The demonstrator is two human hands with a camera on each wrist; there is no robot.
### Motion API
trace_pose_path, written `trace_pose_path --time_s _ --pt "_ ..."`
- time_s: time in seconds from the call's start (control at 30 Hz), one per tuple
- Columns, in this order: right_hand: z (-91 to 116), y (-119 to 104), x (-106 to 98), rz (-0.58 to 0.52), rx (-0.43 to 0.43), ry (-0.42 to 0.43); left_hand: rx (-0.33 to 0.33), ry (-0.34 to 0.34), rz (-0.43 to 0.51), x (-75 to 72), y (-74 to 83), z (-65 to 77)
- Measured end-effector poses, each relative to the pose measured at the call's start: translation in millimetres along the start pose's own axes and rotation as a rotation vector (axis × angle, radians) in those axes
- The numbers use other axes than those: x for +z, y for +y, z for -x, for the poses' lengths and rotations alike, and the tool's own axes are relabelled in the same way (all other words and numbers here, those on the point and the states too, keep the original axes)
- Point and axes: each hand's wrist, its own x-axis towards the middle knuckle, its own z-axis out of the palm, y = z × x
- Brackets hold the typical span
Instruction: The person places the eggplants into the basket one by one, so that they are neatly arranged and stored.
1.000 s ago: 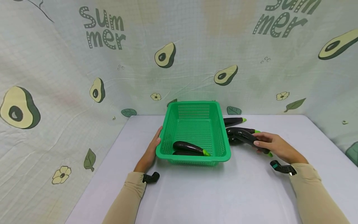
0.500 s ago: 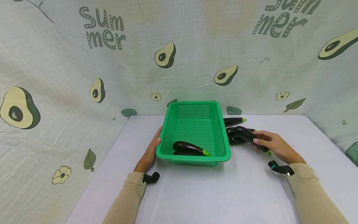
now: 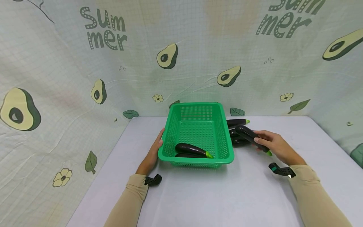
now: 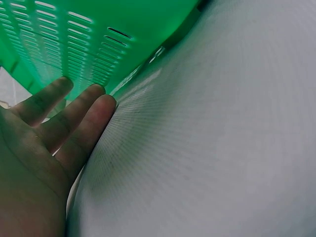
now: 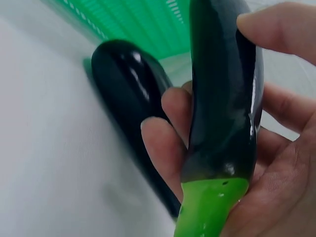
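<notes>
My right hand grips a dark eggplant with a green stem end, to the right of the green basket. In the right wrist view, thumb and fingers wrap around this eggplant, and another eggplant lies on the table behind it. My left hand rests against the basket's left side. In the left wrist view its fingers are straight, with the fingertips at the slotted basket wall. Two eggplants lie inside the basket at its near side, the upper one partly covering the other.
Several eggplants lie on the table along the basket's right side, one farther back and one partly under the held one in the head view. A white-covered table meets a printed cloth backdrop behind the basket.
My right hand has moved slightly left and away from me with the eggplant, whose far end has risen over the others. The left hand and basket have stayed in place.
</notes>
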Motion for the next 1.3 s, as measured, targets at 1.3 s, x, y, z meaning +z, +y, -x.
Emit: trace_pose_path --time_s 1.3 --pt "-6.7 -30.8 25.2 0.000 -0.007 -0.003 0.008 0.039 -0.029 -4.6 -40.3 -9.6"
